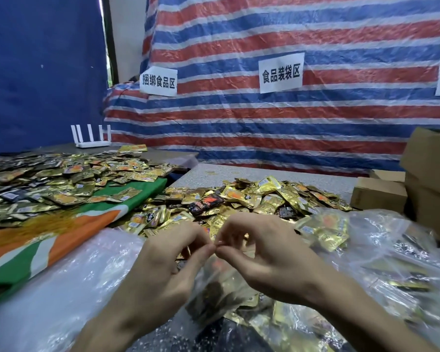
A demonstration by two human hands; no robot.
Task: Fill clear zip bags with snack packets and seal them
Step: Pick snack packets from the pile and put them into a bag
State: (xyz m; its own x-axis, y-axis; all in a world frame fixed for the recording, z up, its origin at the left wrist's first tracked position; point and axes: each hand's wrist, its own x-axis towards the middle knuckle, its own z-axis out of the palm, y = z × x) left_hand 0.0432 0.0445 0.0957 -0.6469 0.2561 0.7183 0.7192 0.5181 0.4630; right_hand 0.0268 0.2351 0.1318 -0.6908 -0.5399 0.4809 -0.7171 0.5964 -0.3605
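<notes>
Here, left hand (163,265), right hand (264,257) pinching one bag (221,295), two packet heaps (61,179) (252,199)

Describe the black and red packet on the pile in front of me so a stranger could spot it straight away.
Start at the striped tarp on the back wall and drop to the heap of snack packets beneath it. On the heap's left side lies the black packet with bold red print; the packets around it are mostly gold.
</notes>
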